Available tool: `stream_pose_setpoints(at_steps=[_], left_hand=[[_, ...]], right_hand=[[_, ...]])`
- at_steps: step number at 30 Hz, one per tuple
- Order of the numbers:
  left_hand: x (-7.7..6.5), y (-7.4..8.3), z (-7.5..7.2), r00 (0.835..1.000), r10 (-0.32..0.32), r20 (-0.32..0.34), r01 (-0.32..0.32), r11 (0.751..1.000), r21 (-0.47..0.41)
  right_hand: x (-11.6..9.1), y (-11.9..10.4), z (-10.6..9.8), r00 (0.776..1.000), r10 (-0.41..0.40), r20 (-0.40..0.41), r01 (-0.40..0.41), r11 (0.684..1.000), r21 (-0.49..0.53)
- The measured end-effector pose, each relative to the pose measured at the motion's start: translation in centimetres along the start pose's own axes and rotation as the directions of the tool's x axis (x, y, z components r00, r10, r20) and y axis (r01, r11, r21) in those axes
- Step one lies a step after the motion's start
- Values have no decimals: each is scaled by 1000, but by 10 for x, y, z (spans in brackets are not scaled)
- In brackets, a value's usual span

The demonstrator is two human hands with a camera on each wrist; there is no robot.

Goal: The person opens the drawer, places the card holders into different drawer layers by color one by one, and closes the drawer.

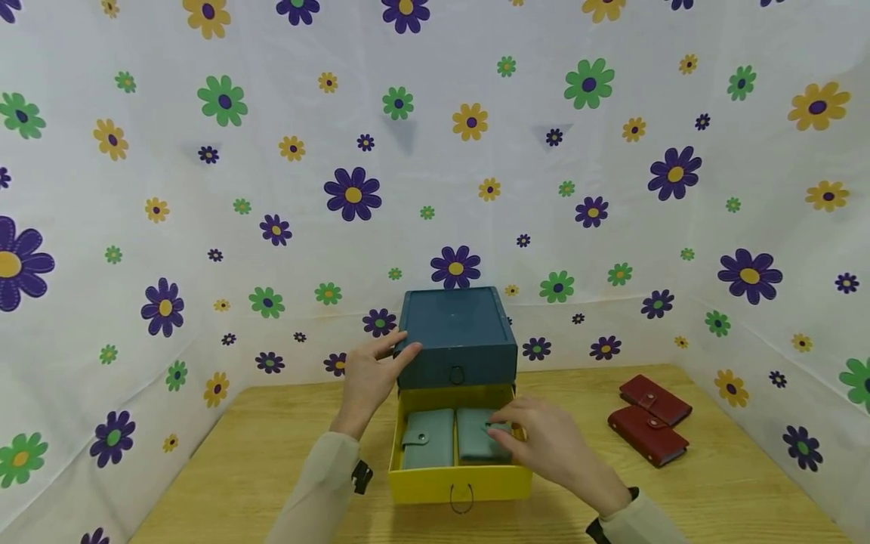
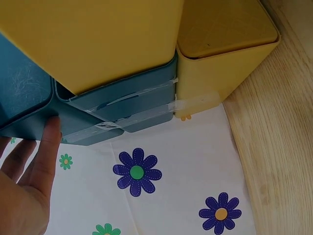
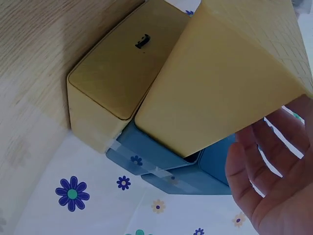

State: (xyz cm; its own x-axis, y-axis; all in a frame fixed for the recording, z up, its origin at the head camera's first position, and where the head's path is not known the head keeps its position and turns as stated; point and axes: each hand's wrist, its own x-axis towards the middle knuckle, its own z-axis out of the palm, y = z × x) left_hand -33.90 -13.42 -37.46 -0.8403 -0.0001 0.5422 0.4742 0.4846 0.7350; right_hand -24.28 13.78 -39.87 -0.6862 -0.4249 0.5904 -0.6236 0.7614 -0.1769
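Observation:
In the head view a yellow drawer (image 1: 458, 485) is pulled out beneath a blue drawer box (image 1: 457, 321). Two pale teal snap-strap wallets, a left wallet (image 1: 435, 442) and a right wallet (image 1: 476, 446), lie flat inside it side by side. My left hand (image 1: 369, 381) rests against the left side of the blue box, fingers extended; the left wrist view shows a fingertip touching its wall. My right hand (image 1: 547, 438) reaches over the drawer's right rim, thumb and fingers apart at the right wallet's edge. Contact there is partly hidden by the fingers.
Two dark red wallets, a rear wallet (image 1: 655, 400) and a front wallet (image 1: 649, 434), lie overlapping on the wooden table (image 1: 285, 453) at the right. Another yellow drawer (image 3: 117, 63) stands below the pulled-out one. A flower-patterned cloth (image 1: 306, 249) surrounds the table.

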Motion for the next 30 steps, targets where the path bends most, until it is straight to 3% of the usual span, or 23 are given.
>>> stream_pose_setpoints(at_steps=[6,18,30], left_hand=[[0,0,1,1000,-5,4,5,1000,-12],[-1,-1,1,1000,-15,10,15,1000,-12],[1,0,-1,1000,-4,13,4,1000,-8]], right_hand=[[-4,4,-1,997,37,-62,-33,998,58],[-12,12,1,995,37,-95,-31,997,67],[-19,4,-3,993,-39,-109,52,992,114]])
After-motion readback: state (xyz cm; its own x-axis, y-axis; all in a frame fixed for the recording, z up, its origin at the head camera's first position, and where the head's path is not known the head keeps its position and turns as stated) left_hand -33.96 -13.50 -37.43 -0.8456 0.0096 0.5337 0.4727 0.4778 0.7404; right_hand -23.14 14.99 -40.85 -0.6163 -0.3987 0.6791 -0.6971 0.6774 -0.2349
